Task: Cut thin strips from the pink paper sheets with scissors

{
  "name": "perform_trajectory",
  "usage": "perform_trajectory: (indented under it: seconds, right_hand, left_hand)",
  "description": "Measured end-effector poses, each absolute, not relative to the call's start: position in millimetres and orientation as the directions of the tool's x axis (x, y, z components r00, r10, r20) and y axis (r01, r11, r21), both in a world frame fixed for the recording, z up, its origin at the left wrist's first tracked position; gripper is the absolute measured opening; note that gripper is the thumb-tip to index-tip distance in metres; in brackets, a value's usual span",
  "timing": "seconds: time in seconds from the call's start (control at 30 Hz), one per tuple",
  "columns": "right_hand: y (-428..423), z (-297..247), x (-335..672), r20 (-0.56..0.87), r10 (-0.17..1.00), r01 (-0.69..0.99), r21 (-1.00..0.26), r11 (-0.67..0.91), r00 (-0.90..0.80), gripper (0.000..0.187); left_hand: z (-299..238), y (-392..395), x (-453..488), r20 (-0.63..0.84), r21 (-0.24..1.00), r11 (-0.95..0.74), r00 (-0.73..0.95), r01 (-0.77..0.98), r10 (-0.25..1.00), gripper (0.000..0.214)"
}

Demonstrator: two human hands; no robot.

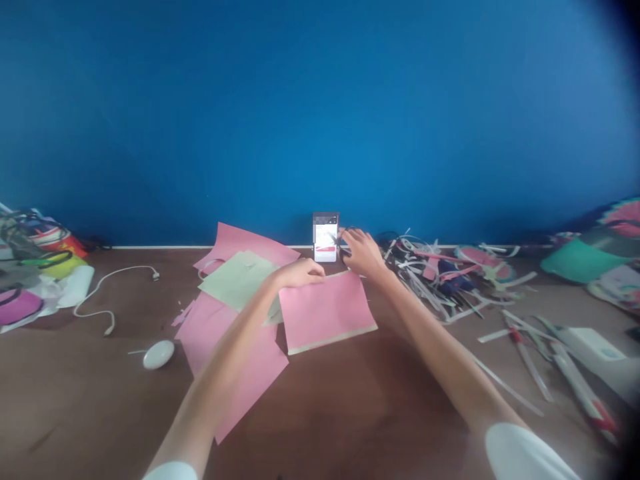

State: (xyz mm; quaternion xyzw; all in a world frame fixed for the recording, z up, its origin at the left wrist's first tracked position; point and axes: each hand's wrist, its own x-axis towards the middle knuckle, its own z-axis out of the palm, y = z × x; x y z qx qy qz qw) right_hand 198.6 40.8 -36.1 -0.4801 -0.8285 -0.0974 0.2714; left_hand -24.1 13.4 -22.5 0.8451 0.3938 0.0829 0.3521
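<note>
A stack of pink paper [326,311] lies on the brown floor [350,400] in front of me. My left hand [299,273] rests closed at the stack's far left corner, pinching its edge. My right hand [363,252] reaches past the stack's far right corner, beside a small upright phone [325,237] leaning on the blue wall [320,107]. Its fingers are curled near a dark thing that I cannot make out. More pink sheets [227,347] and a pale green sheet [235,280] lie to the left of the stack.
A heap of paper strips and scraps [440,273] sits right of my right hand, with more strips [540,353] at the near right. A white cable [107,290] and a white round object [159,354] lie at left. Coloured clutter [35,267] fills the far left.
</note>
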Motion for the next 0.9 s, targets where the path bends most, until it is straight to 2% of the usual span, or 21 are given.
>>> perform_trajectory:
  seconds: [0.07,0.13,0.33,0.43,0.57,0.67,0.9]
  right_hand:
    - [43,-39,194,0.543,0.745,0.858,-0.082,0.507,-0.388,0.042]
    - [45,-41,190,0.551,0.747,0.851,-0.118,0.511,-0.372,0.041]
    - [45,-39,191,0.433,0.84,0.756,-0.414,0.507,-0.326,0.032]
    - [39,-30,195,0.337,0.833,0.635,-0.539,0.553,-0.438,0.024]
    - [27,-18,197,0.15,0.732,0.479,-0.667,0.571,-0.664,0.021]
    - [21,-13,195,0.11,0.697,0.464,-0.672,0.578,-0.709,0.021]
    - [21,-12,196,0.162,0.666,0.474,-0.583,0.659,-0.728,0.017]
  left_hand:
    - [-24,13,-24,-0.151,0.666,-0.42,0.662,0.617,0.734,0.031]
    - [-26,14,-24,-0.165,0.683,-0.384,0.644,0.621,0.747,0.032]
    - [-28,15,-24,-0.168,0.72,-0.328,0.613,0.611,0.772,0.031]
    - [-30,18,-24,-0.115,0.712,-0.368,0.617,0.598,0.779,0.028]
    - [-33,21,-24,-0.058,0.706,-0.411,0.625,0.577,0.779,0.027]
    - [-34,21,-24,-0.014,0.712,-0.439,0.636,0.548,0.772,0.026]
    - [-24,18,-26,-0.008,0.749,-0.46,0.7,0.478,0.714,0.024]
